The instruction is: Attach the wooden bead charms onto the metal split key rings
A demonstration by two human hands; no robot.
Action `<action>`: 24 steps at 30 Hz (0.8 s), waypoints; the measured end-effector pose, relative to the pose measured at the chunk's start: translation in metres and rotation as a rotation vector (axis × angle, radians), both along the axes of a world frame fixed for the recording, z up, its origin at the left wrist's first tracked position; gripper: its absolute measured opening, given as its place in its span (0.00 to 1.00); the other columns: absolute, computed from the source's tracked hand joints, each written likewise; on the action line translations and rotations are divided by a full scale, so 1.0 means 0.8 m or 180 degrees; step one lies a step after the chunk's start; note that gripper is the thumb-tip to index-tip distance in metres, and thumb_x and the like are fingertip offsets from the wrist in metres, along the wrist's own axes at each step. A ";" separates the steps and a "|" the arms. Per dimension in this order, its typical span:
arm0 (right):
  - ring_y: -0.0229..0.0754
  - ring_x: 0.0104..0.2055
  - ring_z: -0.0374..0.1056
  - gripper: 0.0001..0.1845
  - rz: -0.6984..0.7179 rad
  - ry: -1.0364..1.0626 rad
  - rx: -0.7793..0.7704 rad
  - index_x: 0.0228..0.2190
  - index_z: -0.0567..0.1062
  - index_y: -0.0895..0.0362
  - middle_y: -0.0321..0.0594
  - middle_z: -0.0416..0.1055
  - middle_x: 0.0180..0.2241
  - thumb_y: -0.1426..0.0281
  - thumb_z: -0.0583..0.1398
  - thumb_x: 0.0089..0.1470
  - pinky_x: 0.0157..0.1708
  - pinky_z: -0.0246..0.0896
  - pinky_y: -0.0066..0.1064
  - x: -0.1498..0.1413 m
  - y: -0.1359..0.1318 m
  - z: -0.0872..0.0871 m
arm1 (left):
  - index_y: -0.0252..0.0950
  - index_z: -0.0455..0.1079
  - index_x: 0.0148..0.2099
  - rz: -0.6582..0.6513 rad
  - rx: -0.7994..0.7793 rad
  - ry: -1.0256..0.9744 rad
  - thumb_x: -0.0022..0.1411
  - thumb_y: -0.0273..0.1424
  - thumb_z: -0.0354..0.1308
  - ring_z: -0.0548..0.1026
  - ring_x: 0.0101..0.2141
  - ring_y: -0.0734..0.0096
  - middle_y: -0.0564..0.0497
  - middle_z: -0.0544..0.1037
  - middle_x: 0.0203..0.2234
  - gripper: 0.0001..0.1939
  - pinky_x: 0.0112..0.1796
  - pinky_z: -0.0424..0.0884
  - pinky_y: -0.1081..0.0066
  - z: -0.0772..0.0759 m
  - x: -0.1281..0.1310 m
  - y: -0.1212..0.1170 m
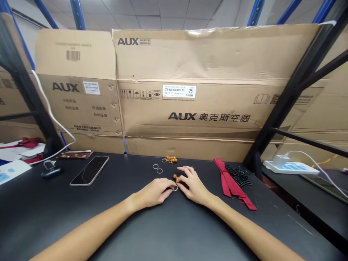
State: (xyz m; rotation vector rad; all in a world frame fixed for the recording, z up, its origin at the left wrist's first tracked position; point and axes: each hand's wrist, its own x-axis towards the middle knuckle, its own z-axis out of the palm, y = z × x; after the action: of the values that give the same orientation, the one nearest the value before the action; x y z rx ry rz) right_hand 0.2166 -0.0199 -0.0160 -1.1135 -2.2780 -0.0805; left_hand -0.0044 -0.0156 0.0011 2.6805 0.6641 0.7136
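Black workbench (49,214) under left hand (153,192), right hand (194,185); AUX cardboard cartons (198,58) behind

- A small silver ring (175,188), lying low and partly hidden.
- Brown wooden beads (175,177), a short knobbly cluster just above that ring.
- Two loose silver rings (157,168), lying flat, just apart.
- A second cluster of wooden beads (171,159), orange-brown, near those rings.

The large cardboard carton (187,108) bears black "AUX 奥克斯空调" on its front and a smaller "AUX" at its top left. Its white label (179,91) reads "KFR-46G/BpR3AES1(B1)" and "25". The left carton (76,103), behind the table's far edge, shows "AUX" and "快递面单 粘贴区域".
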 end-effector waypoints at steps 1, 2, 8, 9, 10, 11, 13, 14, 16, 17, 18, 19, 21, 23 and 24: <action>0.52 0.57 0.52 0.05 0.0008 0.0019 -0.0020 0.32 0.73 0.53 0.45 0.62 0.54 0.72 0.57 0.57 0.54 0.55 0.53 0.000 0.000 0.000 | 0.39 0.68 0.49 0.0024 -0.0007 -0.0022 0.67 0.27 0.49 0.75 0.41 0.69 0.50 0.76 0.40 0.11 0.45 0.70 0.70 0.000 0.000 0.000; 0.52 0.57 0.53 0.05 0.0024 0.0035 -0.0038 0.31 0.73 0.54 0.45 0.62 0.54 0.72 0.56 0.57 0.54 0.55 0.53 0.000 0.000 0.001 | 0.39 0.68 0.48 0.0045 -0.0002 -0.0049 0.67 0.27 0.50 0.75 0.41 0.69 0.50 0.76 0.40 0.10 0.45 0.69 0.70 0.000 0.000 0.000; 0.51 0.57 0.55 0.06 0.0145 0.0229 -0.0109 0.30 0.70 0.54 0.46 0.65 0.51 0.73 0.54 0.58 0.54 0.54 0.54 -0.001 -0.002 0.002 | 0.38 0.69 0.46 0.0145 0.0209 -0.0121 0.63 0.29 0.55 0.71 0.43 0.66 0.48 0.73 0.41 0.08 0.47 0.68 0.67 0.002 -0.001 0.001; 0.51 0.57 0.55 0.06 0.0159 0.0274 -0.0128 0.30 0.70 0.54 0.46 0.65 0.51 0.73 0.55 0.58 0.54 0.53 0.54 -0.002 -0.003 0.002 | 0.38 0.69 0.45 0.0174 0.0247 -0.0109 0.63 0.29 0.56 0.70 0.44 0.65 0.48 0.72 0.41 0.08 0.48 0.68 0.66 0.002 -0.001 0.001; 0.51 0.56 0.56 0.06 0.0177 0.0323 -0.0150 0.30 0.70 0.54 0.46 0.65 0.51 0.72 0.55 0.58 0.54 0.53 0.54 -0.003 -0.003 0.002 | 0.38 0.70 0.45 0.0204 0.0275 -0.0100 0.63 0.30 0.56 0.70 0.44 0.65 0.48 0.72 0.42 0.08 0.48 0.68 0.66 0.001 -0.001 0.002; 0.51 0.56 0.56 0.06 0.0197 0.0375 -0.0175 0.30 0.70 0.54 0.46 0.65 0.51 0.72 0.55 0.58 0.54 0.54 0.53 -0.004 -0.004 0.002 | 0.38 0.70 0.44 0.0228 0.0294 -0.0094 0.63 0.30 0.56 0.70 0.45 0.66 0.48 0.71 0.43 0.07 0.49 0.67 0.66 0.001 -0.001 0.002; 0.50 0.57 0.56 0.07 0.0240 0.0463 -0.0225 0.30 0.70 0.54 0.46 0.65 0.51 0.72 0.54 0.59 0.54 0.54 0.52 -0.006 -0.005 0.002 | 0.38 0.71 0.42 0.0247 0.0306 -0.0080 0.64 0.30 0.56 0.69 0.45 0.66 0.48 0.70 0.44 0.05 0.49 0.67 0.66 -0.001 -0.001 0.003; 0.49 0.57 0.56 0.07 0.0263 0.0498 -0.0248 0.30 0.70 0.54 0.46 0.65 0.51 0.72 0.54 0.59 0.54 0.54 0.51 -0.007 -0.006 0.002 | 0.38 0.71 0.41 0.0244 0.0304 -0.0074 0.64 0.30 0.55 0.69 0.45 0.66 0.48 0.70 0.44 0.05 0.49 0.67 0.66 -0.002 -0.001 0.004; 0.49 0.57 0.56 0.07 0.0278 0.0566 -0.0276 0.30 0.70 0.54 0.46 0.65 0.50 0.71 0.54 0.59 0.54 0.54 0.50 -0.007 -0.006 0.002 | 0.38 0.71 0.40 0.0238 0.0303 -0.0069 0.64 0.31 0.56 0.69 0.44 0.65 0.47 0.70 0.44 0.04 0.49 0.67 0.65 -0.003 -0.001 0.005; 0.49 0.57 0.56 0.07 0.0273 0.0594 -0.0290 0.30 0.70 0.54 0.46 0.65 0.50 0.71 0.54 0.59 0.54 0.54 0.50 -0.007 -0.006 0.002 | 0.38 0.71 0.40 0.0241 0.0304 -0.0066 0.63 0.31 0.57 0.69 0.44 0.65 0.47 0.69 0.44 0.04 0.48 0.66 0.64 -0.004 -0.001 0.005; 0.49 0.56 0.57 0.07 0.0266 0.0625 -0.0304 0.29 0.70 0.54 0.46 0.66 0.50 0.71 0.54 0.59 0.54 0.54 0.51 -0.007 -0.006 0.002 | 0.38 0.71 0.40 0.0249 0.0309 -0.0066 0.62 0.31 0.58 0.69 0.44 0.65 0.48 0.69 0.44 0.04 0.49 0.66 0.64 -0.004 -0.001 0.005; 0.49 0.56 0.57 0.07 0.0259 0.0654 -0.0322 0.29 0.70 0.54 0.46 0.66 0.49 0.71 0.54 0.59 0.54 0.55 0.51 -0.007 -0.005 0.002 | 0.38 0.71 0.40 0.0255 0.0317 -0.0063 0.62 0.32 0.59 0.69 0.44 0.64 0.48 0.69 0.44 0.05 0.49 0.66 0.64 -0.004 -0.001 0.004; 0.49 0.56 0.57 0.08 0.0248 0.0698 -0.0370 0.29 0.70 0.54 0.46 0.66 0.49 0.70 0.54 0.59 0.54 0.54 0.51 -0.007 -0.006 0.002 | 0.38 0.71 0.40 0.0277 0.0334 -0.0062 0.60 0.33 0.60 0.69 0.44 0.64 0.48 0.69 0.44 0.06 0.49 0.66 0.64 -0.004 -0.001 0.004; 0.49 0.56 0.58 0.08 0.0243 0.0737 -0.0414 0.29 0.70 0.54 0.46 0.66 0.49 0.70 0.54 0.59 0.54 0.54 0.51 -0.008 -0.007 0.003 | 0.39 0.71 0.40 0.0301 0.0358 -0.0066 0.60 0.33 0.61 0.68 0.44 0.64 0.48 0.69 0.44 0.06 0.49 0.65 0.64 -0.004 -0.001 0.003; 0.49 0.56 0.58 0.08 0.0242 0.0760 -0.0434 0.29 0.70 0.54 0.46 0.66 0.49 0.70 0.55 0.59 0.55 0.54 0.51 -0.009 -0.008 0.003 | 0.39 0.71 0.40 0.0311 0.0370 -0.0067 0.60 0.34 0.61 0.68 0.44 0.64 0.48 0.69 0.44 0.07 0.49 0.65 0.64 -0.004 -0.001 0.003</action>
State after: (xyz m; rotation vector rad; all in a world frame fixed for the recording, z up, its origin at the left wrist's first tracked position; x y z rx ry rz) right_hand 0.2091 -0.0263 -0.0136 -1.0425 -2.1326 0.2295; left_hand -0.0049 -0.0130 -0.0019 2.7569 0.7752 0.8285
